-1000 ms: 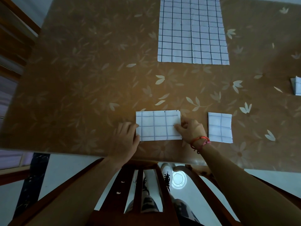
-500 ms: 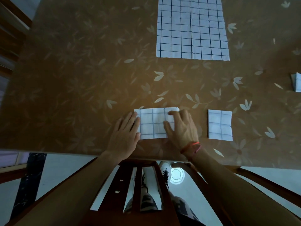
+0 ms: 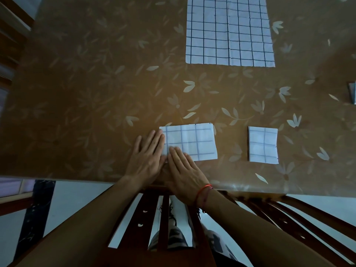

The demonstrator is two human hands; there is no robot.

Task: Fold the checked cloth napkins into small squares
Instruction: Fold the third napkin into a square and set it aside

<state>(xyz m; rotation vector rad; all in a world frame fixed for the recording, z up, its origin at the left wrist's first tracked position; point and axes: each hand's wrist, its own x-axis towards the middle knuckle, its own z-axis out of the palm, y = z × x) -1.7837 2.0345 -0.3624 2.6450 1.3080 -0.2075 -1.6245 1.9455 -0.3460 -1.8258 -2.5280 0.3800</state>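
Note:
A checked napkin folded into a rectangle (image 3: 194, 140) lies near the table's front edge. My left hand (image 3: 147, 158) lies flat with straight fingers on its left end. My right hand (image 3: 185, 170), with a red thread at the wrist, presses flat on its lower left corner, right beside the left hand. A napkin folded into a small square (image 3: 263, 144) sits to the right. A large checked cloth (image 3: 229, 33) lies spread flat at the far side of the table.
The table (image 3: 96, 97) has a brown leaf-patterned cover. Another folded piece (image 3: 353, 92) shows at the right edge. A wooden chair back (image 3: 163, 214) stands below the table's front edge, with more chair rails at lower right.
My right hand slid left across the folded rectangle, from its right end to its lower left corner, flattening out. My left hand stayed on the left end.

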